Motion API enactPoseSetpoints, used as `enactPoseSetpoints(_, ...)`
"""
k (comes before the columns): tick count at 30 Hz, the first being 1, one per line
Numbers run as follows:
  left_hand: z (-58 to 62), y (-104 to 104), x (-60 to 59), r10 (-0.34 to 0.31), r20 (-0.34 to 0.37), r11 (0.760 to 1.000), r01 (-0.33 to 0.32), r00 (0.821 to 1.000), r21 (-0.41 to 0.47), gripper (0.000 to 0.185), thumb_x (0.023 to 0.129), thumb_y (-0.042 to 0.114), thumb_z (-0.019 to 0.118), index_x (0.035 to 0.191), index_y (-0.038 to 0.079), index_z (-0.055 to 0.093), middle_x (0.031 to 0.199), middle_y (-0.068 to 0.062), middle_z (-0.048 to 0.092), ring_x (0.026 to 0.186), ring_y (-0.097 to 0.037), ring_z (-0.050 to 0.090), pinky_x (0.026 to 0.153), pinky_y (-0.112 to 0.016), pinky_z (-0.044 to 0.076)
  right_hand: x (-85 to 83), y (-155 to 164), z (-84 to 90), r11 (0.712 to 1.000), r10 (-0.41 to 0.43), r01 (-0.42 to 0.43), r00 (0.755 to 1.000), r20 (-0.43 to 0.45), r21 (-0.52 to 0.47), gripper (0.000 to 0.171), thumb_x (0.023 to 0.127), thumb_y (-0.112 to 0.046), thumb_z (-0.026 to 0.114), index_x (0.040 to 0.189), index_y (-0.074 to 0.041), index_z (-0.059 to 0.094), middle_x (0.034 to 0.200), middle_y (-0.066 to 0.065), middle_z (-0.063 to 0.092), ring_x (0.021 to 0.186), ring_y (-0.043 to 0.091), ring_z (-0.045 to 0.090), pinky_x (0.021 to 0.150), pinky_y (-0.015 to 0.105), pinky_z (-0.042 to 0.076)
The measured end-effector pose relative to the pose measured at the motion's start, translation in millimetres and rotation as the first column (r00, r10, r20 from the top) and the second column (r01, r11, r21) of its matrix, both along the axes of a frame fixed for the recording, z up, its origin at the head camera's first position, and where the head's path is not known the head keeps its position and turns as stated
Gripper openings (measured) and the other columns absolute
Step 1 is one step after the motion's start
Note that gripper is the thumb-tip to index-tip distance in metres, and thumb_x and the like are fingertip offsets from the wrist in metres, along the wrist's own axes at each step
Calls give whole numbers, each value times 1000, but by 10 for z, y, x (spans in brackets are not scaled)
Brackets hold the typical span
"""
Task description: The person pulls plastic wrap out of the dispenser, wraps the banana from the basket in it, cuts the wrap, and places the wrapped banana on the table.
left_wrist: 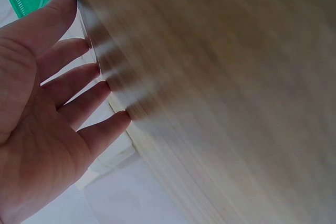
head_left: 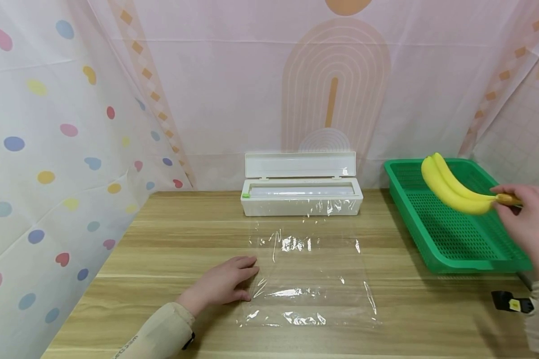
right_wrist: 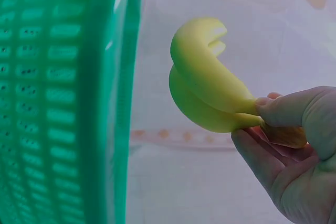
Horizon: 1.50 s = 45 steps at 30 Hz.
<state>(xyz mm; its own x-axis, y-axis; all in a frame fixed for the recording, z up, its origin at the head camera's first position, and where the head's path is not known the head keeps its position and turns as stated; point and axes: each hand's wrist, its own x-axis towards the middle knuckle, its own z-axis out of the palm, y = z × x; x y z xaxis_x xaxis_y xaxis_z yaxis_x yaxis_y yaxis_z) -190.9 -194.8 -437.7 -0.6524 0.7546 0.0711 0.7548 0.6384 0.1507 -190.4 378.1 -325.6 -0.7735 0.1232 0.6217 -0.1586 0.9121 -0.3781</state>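
**Bananas held over the basket, well right of the sheet the left hand pins**

Head view: the right hand [head_left: 527, 227] pinches the stem end of a pair of bananas [head_left: 451, 187], held in the air above the green basket [head_left: 449, 249] at the right of the bench [head_left: 170, 229]. Their long axis runs from the stem at the hand up and leftward, the tips pointing to the far left. The sheet of cling film [head_left: 312, 279] lies flat at the middle of the bench, well to the left of the bananas, nearer than the open film dispenser box [head_left: 302, 192]. The left hand [head_left: 224, 285] rests flat on the bench, fingers straight, its tips touching the film's left edge; it is the hand nearer the sheet

Left wrist view: blurred, but the left hand [left_wrist: 47, 114] shows an open palm and spread straight fingers against the wood, holding nothing

Right wrist view: the right hand [right_wrist: 294, 145] has thumb and fingers curled round the brownish stem, the two bananas [right_wrist: 210, 85] curving up and away beside the basket's wall [right_wrist: 68, 98]
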Motion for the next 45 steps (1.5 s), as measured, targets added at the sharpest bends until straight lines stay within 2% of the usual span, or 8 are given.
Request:
enactPoseSetpoints(7,-20,-5,4,-1,0,1000,1,1000,4,65,81,32,80,130,-6,60,139,-27,51,127,-42,49,106,-50,41,41,-177,99,1000,-15,15,1000,17,-4,22,88,16,60,111,15,60,108,35,53,91,48,49,64,7,23)
enactPoseSetpoints(14,-15,-9,5,2,0,1000,-2,1000,2,64,82,31,80,130,-6,60,139,-26,51,127,-41,49,106,-49,41,59,-340,167,1000,29,-29,999,-22,2,21,89,14,61,110,13,61,109,32,53,99,47,46,69,14,27)
enactPoseSetpoints(20,-19,-6,8,-5,-8,1000,6,1000,8,64,81,31,80,129,-6,60,139,-27,51,127,-42,49,105,-50,42,69,-473,195,997,79,-80,995,-55,-12,22,87,13,64,109,12,63,110,30,55,102,45,47,73,8,25)
enactPoseSetpoints(32,-24,-7,7,8,7,1000,-8,1000,3,65,81,31,81,130,-6,60,139,-26,51,127,-41,49,106,-49,41,11,-699,199,978,207,-207,974,-97,5,25,83,15,69,107,7,65,108,24,59,96,35,49,75,3,27)
enactPoseSetpoints(39,-40,-11,-1,-3,-2,1000,3,1000,10,65,81,31,81,130,-7,60,139,-27,51,127,-42,49,106,-49,42,7,-821,189,966,254,-257,962,-100,-21,27,82,15,70,107,4,66,111,19,59,95,20,44,77,1,30)
enactPoseSetpoints(45,-40,-12,-9,-9,-6,1000,9,1000,15,64,82,31,80,129,-6,60,138,-27,52,127,-42,50,106,-49,42,-18,-903,164,956,288,-292,951,-110,-16,29,81,16,71,107,3,66,112,19,59,96,23,47,77,1,31)
